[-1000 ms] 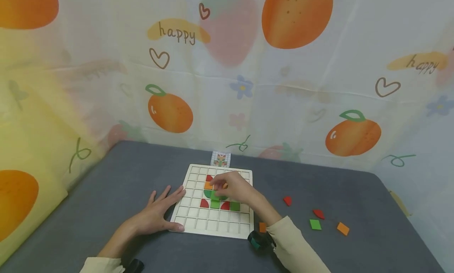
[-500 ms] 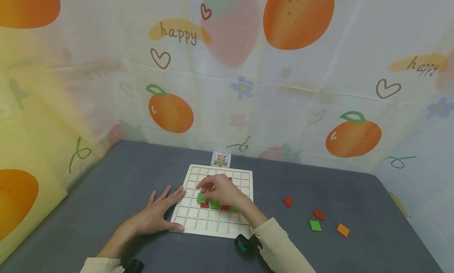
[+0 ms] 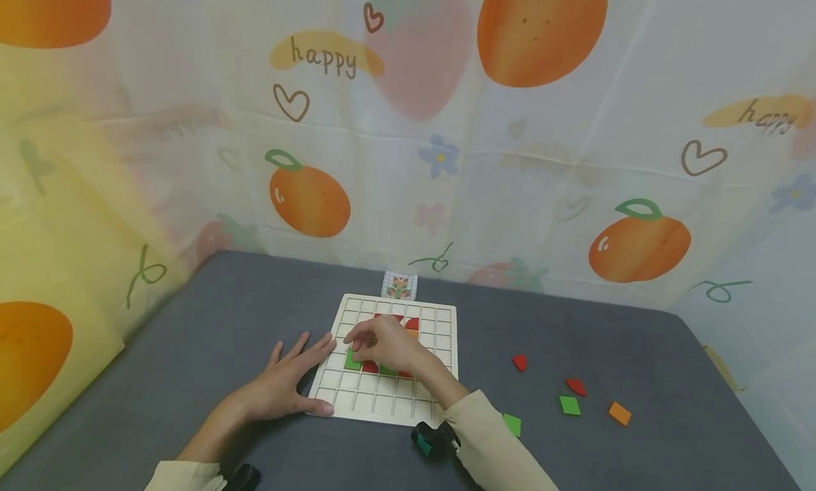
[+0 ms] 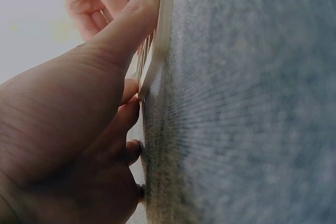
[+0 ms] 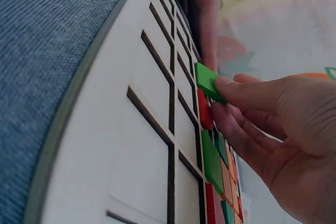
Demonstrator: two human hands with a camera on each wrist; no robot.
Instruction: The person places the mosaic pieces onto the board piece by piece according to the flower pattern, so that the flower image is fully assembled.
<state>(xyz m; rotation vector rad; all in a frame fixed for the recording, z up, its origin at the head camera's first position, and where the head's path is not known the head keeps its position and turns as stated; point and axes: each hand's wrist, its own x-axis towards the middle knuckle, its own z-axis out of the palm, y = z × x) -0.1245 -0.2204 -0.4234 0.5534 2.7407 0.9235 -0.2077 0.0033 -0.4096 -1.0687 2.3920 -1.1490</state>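
Note:
My right hand (image 3: 390, 348) pinches a green square tile (image 5: 206, 80) between thumb and fingers. It holds the tile at the left end of a row of set tiles, beside a red tile (image 5: 205, 109), on the white gridded board (image 3: 357, 404). Further along that row the right wrist view shows another green tile (image 5: 211, 161). Several red, orange and green tiles in the board's middle are partly hidden under my right hand. My left hand (image 3: 274, 388) lies spread at the board's left edge, thumb and fingertips touching it.
Behind the board lies a small pattern card (image 3: 399, 286). Loose on the grey table (image 3: 574, 335) to the right are a red tile (image 3: 519, 363), a red curved tile (image 3: 576, 387), a green tile (image 3: 570, 405), an orange tile (image 3: 620, 413) and another green tile (image 3: 513, 424) beside my sleeve.
My right hand has moved left across the board with the green tile, from the middle of the pattern to its left end. My left hand has stayed in place.

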